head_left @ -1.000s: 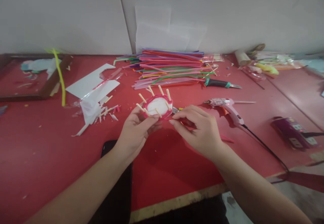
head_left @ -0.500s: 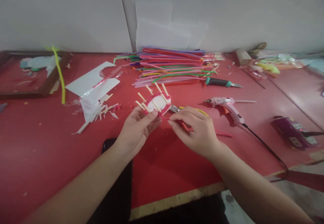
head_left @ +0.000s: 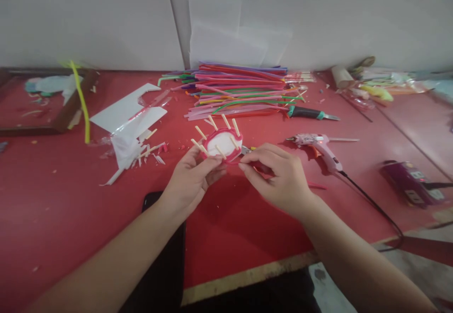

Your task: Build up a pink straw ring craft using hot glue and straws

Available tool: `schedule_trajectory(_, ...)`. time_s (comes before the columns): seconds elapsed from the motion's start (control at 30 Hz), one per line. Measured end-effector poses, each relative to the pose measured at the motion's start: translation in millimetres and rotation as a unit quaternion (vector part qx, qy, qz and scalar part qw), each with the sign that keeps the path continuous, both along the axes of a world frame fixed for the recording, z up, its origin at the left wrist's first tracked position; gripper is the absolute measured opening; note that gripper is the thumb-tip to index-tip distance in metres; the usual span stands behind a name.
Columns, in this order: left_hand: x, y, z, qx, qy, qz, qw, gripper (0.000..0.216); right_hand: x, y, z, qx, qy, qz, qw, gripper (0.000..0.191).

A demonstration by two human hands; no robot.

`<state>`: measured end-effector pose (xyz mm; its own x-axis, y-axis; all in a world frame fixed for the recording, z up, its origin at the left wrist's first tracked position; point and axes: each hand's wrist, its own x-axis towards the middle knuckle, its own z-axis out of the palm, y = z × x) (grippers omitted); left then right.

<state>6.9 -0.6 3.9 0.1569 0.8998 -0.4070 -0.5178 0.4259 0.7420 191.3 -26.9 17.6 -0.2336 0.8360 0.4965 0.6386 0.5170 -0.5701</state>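
Note:
A small white disc [head_left: 221,144] with several pale wooden sticks standing around its edge is gripped by my left hand [head_left: 194,176], thumb on the near rim. Red pipe cleaner [head_left: 232,162] winds around the base of the sticks. My right hand [head_left: 278,173] pinches the loose end of that pipe cleaner between thumb and index finger, just right of the disc. Partly covered by the right hand, scissors [head_left: 245,150] lie on the table behind it. A red strip [head_left: 316,186] shows to the right of that hand.
A pile of coloured pipe cleaners [head_left: 240,88] lies at the back. A utility knife [head_left: 311,114], a pink glue gun [head_left: 318,148] and a purple power strip [head_left: 410,183] are on the right. Cut white card [head_left: 123,107] and scraps lie left. A black phone [head_left: 159,256] rests near the front edge.
The disc has turned and tilted slightly towards me, shifting a little right. My right hand has moved slightly right, and the pipe cleaner now lies closer along the near rim.

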Motion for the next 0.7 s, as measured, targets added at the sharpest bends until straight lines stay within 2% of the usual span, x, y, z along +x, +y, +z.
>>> schedule_trajectory(0.2, -1.3, 0.9, -4.5, 0.009, 0.004, -0.014, 1.000, 0.031, 2.9, 2.5, 1.5, 0.010, -0.010, -0.037, 0.999, 0.005)
schedule_trajectory(0.7, -3.2, 2.2, -6.1, 0.008, 0.004, -0.036, 0.999, 0.031, 9.8, 5.2, 3.8, -0.008, 0.001, -0.034, 0.999, 0.006)
